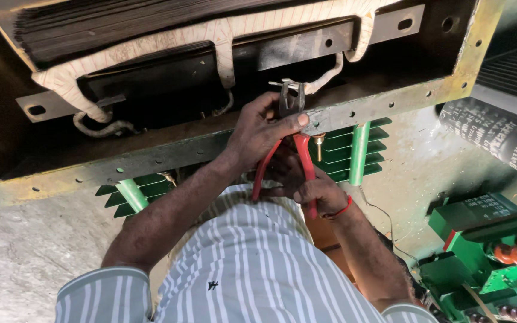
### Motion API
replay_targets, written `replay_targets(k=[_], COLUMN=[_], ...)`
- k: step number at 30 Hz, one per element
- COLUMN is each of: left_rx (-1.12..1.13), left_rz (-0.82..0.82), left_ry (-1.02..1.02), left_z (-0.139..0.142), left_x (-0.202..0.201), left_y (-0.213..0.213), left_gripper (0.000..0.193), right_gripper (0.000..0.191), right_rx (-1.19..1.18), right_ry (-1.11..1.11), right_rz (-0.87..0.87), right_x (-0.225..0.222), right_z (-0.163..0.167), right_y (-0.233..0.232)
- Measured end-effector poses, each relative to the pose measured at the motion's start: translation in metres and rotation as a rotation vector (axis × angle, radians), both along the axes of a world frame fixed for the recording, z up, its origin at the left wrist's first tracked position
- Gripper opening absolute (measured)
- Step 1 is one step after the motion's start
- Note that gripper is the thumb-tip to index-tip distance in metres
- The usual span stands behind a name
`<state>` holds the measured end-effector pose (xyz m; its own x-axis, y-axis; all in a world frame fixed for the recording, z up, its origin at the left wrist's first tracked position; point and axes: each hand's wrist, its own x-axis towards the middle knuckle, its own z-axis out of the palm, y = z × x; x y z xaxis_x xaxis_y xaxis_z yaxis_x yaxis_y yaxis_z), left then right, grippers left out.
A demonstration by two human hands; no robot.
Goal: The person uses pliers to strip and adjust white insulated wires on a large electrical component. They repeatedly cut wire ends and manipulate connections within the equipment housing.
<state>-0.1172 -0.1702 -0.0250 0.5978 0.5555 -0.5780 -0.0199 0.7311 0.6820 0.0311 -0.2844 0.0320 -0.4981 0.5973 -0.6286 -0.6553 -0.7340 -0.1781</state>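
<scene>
We clamp the stiff red-handled steel pliers (pixel 288 140) above the green-painted metal frame rail (pixel 151 158): left hand (pixel 258 128) wrapped near the head, right hand (pixel 315 191) closed round the handle ends. They judge rigid, fairly light; the sleeved handles give sure hold.

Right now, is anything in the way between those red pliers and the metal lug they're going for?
Nothing visible. The pliers, held by the left hand and right hand, already have their tips at the metal lug above the frame edge.

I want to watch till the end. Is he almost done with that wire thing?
Done: tape-wrapped coils sit inside the metal box. In hand: both hands, left and right, work red-handled pliers on a metal lug at a wrapped lead's end. What remains cannot be told from here.
</scene>
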Motion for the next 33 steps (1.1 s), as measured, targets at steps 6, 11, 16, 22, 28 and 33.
replay_targets(k=[6,11,16,22,28,33], left_rx=[-0.102,-0.104,0.084,0.031,0.014,0.014], left_rz=[0.089,0.086,0.05,0.017,-0.015,-0.204], left_ry=[-0.102,-0.056,-0.002,-0.015,-0.035,0.1], left_z=[0.003,-0.007,-0.008,-0.009,-0.004,0.015], left_x=[0.004,0.009,0.008,0.008,0.004,0.007], left_y=[-0.001,0.01,0.013,0.012,0.016,0.021], left_gripper=[0.041,0.036,0.038,0.035,0.035,0.055], right_gripper=[0.109,0.105,0.098,0.095,0.073,0.054], right_rx=[0.01,0.042,0.011,-0.079,0.009,-0.019], right_ry=[0.001,-0.057,-0.139,-0.077,0.001,0.043], right_rz=[0.033,0.022,-0.013,-0.122,-0.087,-0.094], right_x=[0.003,0.003,-0.001,-0.009,-0.013,-0.012], right_z=[-0.001,-0.004,-0.007,-0.009,-0.01,-0.009], right_y=[0.005,0.009,0.01,0.008,0.005,0.005])
